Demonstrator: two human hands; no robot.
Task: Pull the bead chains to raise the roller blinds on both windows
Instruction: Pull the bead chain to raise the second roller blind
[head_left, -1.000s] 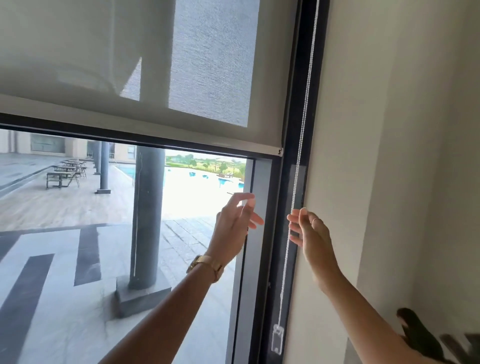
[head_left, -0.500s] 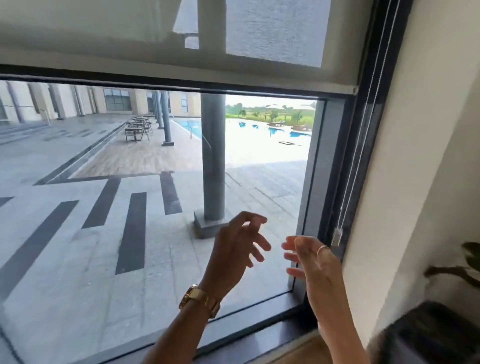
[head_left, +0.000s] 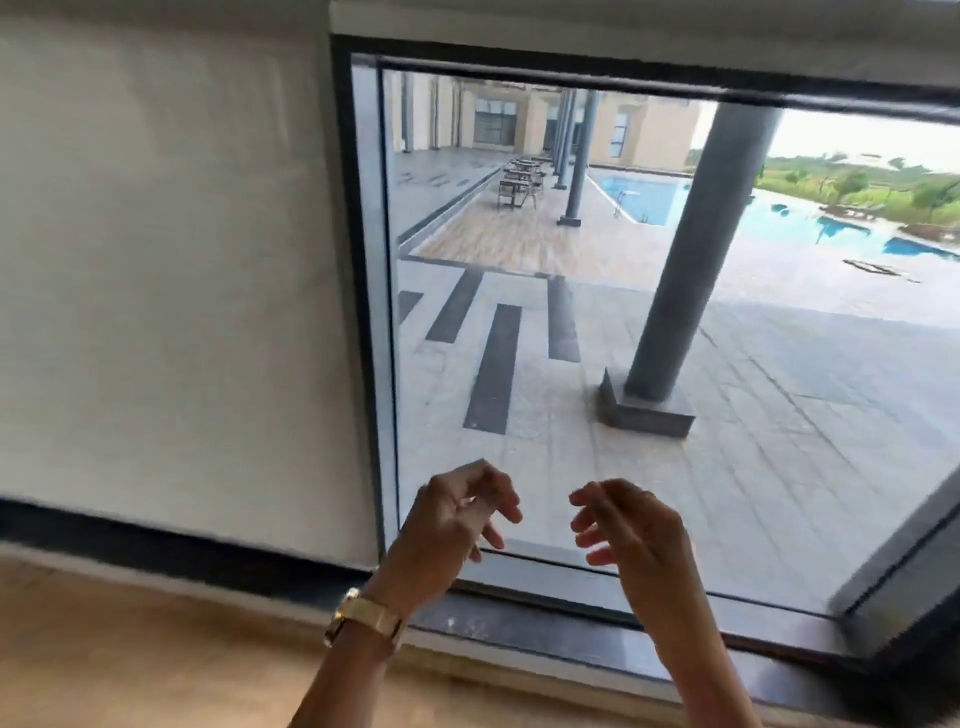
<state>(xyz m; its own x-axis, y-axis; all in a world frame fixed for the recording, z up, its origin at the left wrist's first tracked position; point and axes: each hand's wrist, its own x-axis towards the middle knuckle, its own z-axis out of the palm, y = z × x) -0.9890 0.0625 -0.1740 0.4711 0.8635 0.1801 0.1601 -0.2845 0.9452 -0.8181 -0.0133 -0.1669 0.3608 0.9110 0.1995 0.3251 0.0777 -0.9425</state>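
The right window (head_left: 675, 312) has its roller blind raised; only the blind's bottom bar (head_left: 623, 78) shows along the top. The left window is covered by a white roller blind (head_left: 166, 270) that hangs down almost to the sill. No bead chain shows in this view. My left hand (head_left: 447, 525), with a gold watch on the wrist, and my right hand (head_left: 634, 525) are held up side by side before the lower part of the right window. Both have loosely curled, spread fingers and hold nothing.
A dark window frame post (head_left: 358, 312) separates the two windows. A dark sill (head_left: 571, 634) runs under the glass, with a wooden ledge (head_left: 130, 649) at the lower left. Outside are a grey pillar, paving and a pool.
The view has swung left, from the right edge of the window to the left blind. My right hand has let go of the bead chain, which is out of view. Both hands have dropped lower.
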